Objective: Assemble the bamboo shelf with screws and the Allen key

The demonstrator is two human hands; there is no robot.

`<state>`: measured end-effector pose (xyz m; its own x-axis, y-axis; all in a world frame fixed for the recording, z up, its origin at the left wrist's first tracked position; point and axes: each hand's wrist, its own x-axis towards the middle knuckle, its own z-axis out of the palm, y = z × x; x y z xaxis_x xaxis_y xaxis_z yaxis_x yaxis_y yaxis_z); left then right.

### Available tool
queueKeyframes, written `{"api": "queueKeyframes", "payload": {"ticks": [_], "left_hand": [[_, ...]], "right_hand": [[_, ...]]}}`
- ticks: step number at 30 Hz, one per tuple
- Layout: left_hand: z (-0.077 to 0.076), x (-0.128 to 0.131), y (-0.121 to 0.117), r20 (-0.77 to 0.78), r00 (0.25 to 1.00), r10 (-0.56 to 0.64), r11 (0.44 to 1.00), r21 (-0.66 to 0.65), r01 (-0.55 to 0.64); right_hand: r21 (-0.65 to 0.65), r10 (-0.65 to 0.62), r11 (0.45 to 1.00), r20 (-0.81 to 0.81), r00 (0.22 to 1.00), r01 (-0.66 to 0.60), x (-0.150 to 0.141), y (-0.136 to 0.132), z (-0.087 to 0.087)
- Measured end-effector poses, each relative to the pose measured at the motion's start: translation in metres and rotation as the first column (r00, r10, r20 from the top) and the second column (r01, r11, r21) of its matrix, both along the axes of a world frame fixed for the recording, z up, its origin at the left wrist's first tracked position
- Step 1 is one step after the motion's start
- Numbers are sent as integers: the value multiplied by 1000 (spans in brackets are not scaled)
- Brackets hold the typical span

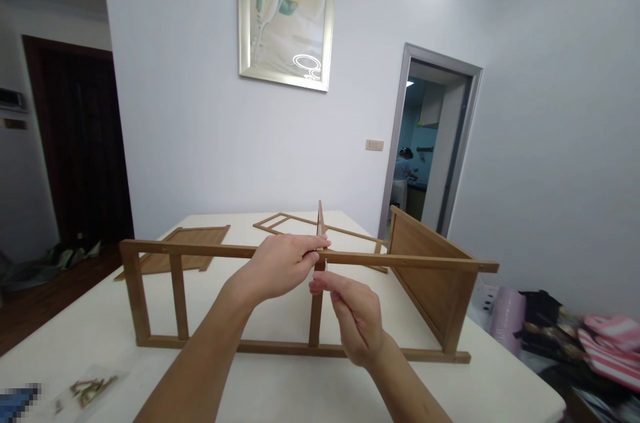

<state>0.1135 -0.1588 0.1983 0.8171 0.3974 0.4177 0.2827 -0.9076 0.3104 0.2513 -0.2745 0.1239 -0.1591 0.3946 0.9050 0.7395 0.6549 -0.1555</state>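
A brown wooden shelf frame (280, 345) stands on its long side on the white table. My left hand (275, 263) is closed over its top rail where the middle crosspiece meets it. Just below that joint, the fingertips of my right hand (353, 309) pinch a thin metal rod that looks like a hex key (327, 265); much of it is hidden by the fingers. An upright wooden panel (425, 269) joins the frame at the right end. Behind my left hand, a narrow wooden piece (321, 216) rises from the joint.
A slatted wooden panel (200, 236) lies at the back left of the table (90, 316), and another open wooden frame (267, 223) lies behind. At the front left is a clear bag of screws (93, 389). Bags and cloth (610, 343) are piled to the right. A person (403, 169) stands beyond the doorway.
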Motion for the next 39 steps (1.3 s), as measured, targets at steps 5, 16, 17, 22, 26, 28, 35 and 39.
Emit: {"api": "queueKeyframes", "payload": {"ticks": [5,16,17,22,26,28,35,39], "left_hand": [[-2,0,2,4,1000,-5,1000,4,5],[-1,0,3,-2,1000,-14,1000,13,14],[-1,0,3,-3,1000,-15,1000,13,15],[-1,0,2,-2,1000,-14,1000,7,14],[-1,0,2,-2,1000,-13,1000,1,13],[-2,0,2,-4,1000,-12,1000,2,12],[-1,0,1,-4,1000,-15,1000,0,15],[0,-1,0,1,1000,-11,1000,3,11]], "right_hand": [[-112,39,993,-10,999,-40,4,-4,7],[-419,218,848,-285,933,-326,14,-11,23],[-430,216,841,-289,933,-328,15,-11,24],[-490,122,846,-204,971,-209,21,-15,34],[-560,45,823,-96,994,-92,20,-21,49],[-596,27,802,-29,999,-38,19,-24,57],[-689,57,724,89,994,20,22,-23,81],[-617,94,787,154,984,21,19,-17,85]]}}
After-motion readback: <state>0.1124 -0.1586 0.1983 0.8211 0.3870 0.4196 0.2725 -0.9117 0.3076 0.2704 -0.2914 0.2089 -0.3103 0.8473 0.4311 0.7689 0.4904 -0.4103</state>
